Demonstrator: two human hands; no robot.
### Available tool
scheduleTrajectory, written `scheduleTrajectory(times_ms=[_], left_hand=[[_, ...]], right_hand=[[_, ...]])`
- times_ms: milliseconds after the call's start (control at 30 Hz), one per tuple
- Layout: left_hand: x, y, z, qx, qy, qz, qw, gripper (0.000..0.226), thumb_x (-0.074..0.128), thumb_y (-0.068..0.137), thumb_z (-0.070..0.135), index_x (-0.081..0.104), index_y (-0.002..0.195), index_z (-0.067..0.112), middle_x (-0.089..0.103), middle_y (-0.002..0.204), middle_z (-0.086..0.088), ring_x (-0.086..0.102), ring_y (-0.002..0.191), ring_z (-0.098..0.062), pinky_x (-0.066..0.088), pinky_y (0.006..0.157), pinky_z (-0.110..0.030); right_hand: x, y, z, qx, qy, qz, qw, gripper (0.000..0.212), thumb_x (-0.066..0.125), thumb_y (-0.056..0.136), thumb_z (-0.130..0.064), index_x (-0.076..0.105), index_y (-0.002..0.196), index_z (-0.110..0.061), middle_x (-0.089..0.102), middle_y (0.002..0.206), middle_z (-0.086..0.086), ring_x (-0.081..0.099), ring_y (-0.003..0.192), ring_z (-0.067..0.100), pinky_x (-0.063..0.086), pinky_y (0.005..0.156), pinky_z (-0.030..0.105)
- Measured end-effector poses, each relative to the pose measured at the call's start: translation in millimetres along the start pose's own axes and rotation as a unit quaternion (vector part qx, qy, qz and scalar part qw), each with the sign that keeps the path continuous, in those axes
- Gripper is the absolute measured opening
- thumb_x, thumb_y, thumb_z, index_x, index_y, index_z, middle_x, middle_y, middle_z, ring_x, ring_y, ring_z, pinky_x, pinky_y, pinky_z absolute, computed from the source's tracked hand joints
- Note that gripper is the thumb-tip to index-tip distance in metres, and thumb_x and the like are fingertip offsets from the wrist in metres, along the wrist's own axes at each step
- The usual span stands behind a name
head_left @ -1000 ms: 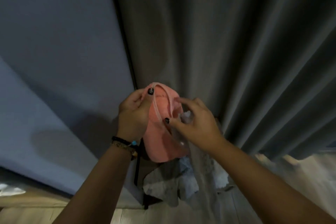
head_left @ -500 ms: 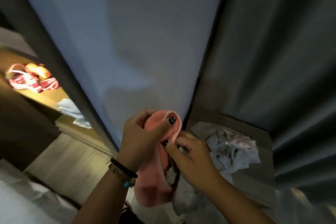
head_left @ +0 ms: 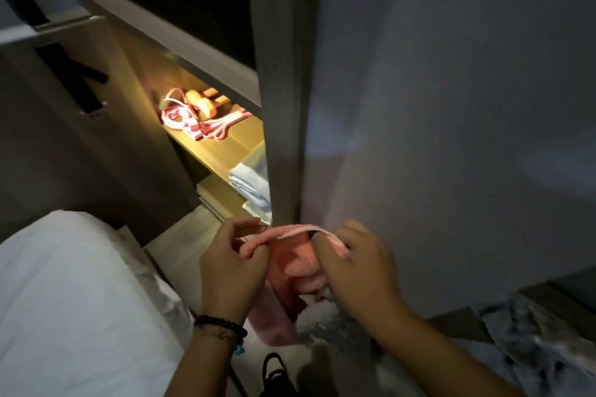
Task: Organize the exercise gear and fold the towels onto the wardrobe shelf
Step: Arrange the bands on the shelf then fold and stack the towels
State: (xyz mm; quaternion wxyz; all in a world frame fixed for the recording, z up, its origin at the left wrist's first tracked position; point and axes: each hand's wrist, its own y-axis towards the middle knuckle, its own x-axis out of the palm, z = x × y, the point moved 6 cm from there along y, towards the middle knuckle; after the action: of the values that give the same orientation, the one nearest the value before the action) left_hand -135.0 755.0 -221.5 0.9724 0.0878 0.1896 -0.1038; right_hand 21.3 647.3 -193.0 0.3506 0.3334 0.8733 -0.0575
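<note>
Lit wardrobe shelf (head_left: 222, 151) ahead: jump rope (head_left: 193, 121), folded blue towel (head_left: 251, 185) stored. Your left hand (head_left: 230, 271) and right hand (head_left: 358, 267), each pinching pink towel (head_left: 293, 263) top edge, hold it beside bed (head_left: 64, 293). Align corners, keep edge taut, fold evenly before shelving.

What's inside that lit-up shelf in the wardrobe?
On the lit shelf lie pink and white ropes beside orange handles. Nearer, folded pale blue towels peek out; the wardrobe panel hides their right side.
</note>
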Motion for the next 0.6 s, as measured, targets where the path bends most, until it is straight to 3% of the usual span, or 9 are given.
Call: scheduleTrajectory(times_ms=[167,233,333,400,467,533,600], left_hand=[[-36.8,43.7,-45.0,-0.066,0.055,0.048,0.995,0.041,0.064,0.071,-0.004,0.059,0.092,0.031,0.057,0.093,0.018,0.057,0.084,-0.011,0.047,0.068,-0.026],[-50.5,64.2,-63.9,-0.091,0.051,0.072,0.992,0.041,0.060,0.069,-0.010,0.060,0.088,0.026,0.057,0.094,0.010,0.057,0.088,-0.015,0.043,0.066,-0.020],[-69.6,94.5,-83.9,-0.121,0.053,0.097,0.986,0.042,0.057,0.073,-0.011,0.057,0.081,0.030,0.057,0.097,0.003,0.056,0.085,-0.012,0.040,0.062,-0.018],[-85.4,112.1,-90.5,-0.121,0.057,0.112,0.985,0.042,0.055,0.076,-0.009,0.054,0.076,0.033,0.059,0.093,0.002,0.055,0.082,-0.011,0.042,0.065,-0.022],[-103.2,127.5,-94.7,-0.126,0.050,0.116,0.984,0.035,0.053,0.080,-0.006,0.056,0.079,0.029,0.060,0.085,0.005,0.056,0.082,-0.015,0.045,0.069,-0.026],[-119.3,140.5,-96.6,-0.133,0.017,0.117,0.984,0.030,0.055,0.083,-0.004,0.057,0.094,0.025,0.059,0.088,0.012,0.057,0.085,-0.013,0.043,0.068,-0.023],[-129.6,152.5,-95.8,-0.139,-0.038,0.111,0.983,0.035,0.059,0.084,-0.001,0.052,0.106,0.026,0.059,0.096,0.013,0.058,0.091,-0.007,0.047,0.073,-0.022]], right_hand=[[55.3,36.5,-42.4,0.006,0.040,-0.059,0.997,0.039,0.058,0.090,-0.029,0.050,0.053,-0.021,0.053,0.046,-0.012,0.051,0.048,0.002,0.034,0.048,0.017],[71.0,57.5,-56.2,-0.004,0.066,-0.053,0.996,0.036,0.060,0.087,-0.027,0.051,0.052,-0.025,0.048,0.044,-0.011,0.044,0.046,0.003,0.035,0.047,0.023],[81.1,95.6,-71.2,-0.013,0.118,-0.003,0.993,0.036,0.064,0.082,-0.021,0.045,0.052,-0.018,0.030,0.046,-0.008,0.031,0.048,0.003,0.028,0.047,0.027],[87.2,114.0,-80.1,-0.024,0.134,-0.004,0.991,0.037,0.066,0.081,-0.019,0.043,0.052,-0.016,0.030,0.049,-0.005,0.032,0.050,0.005,0.028,0.049,0.028],[97.9,127.3,-88.0,-0.030,0.119,-0.032,0.992,0.032,0.068,0.081,-0.021,0.046,0.059,-0.015,0.041,0.051,-0.006,0.039,0.051,0.005,0.034,0.049,0.028],[117.4,136.1,-95.1,-0.013,0.072,-0.109,0.991,0.020,0.071,0.081,-0.026,0.052,0.074,-0.024,0.059,0.069,-0.011,0.053,0.060,-0.001,0.041,0.049,0.018],[139.7,142.8,-104.9,-0.011,0.011,-0.177,0.984,0.030,0.075,0.079,-0.033,0.053,0.099,-0.035,0.063,0.092,-0.006,0.062,0.081,0.007,0.053,0.059,0.020]])
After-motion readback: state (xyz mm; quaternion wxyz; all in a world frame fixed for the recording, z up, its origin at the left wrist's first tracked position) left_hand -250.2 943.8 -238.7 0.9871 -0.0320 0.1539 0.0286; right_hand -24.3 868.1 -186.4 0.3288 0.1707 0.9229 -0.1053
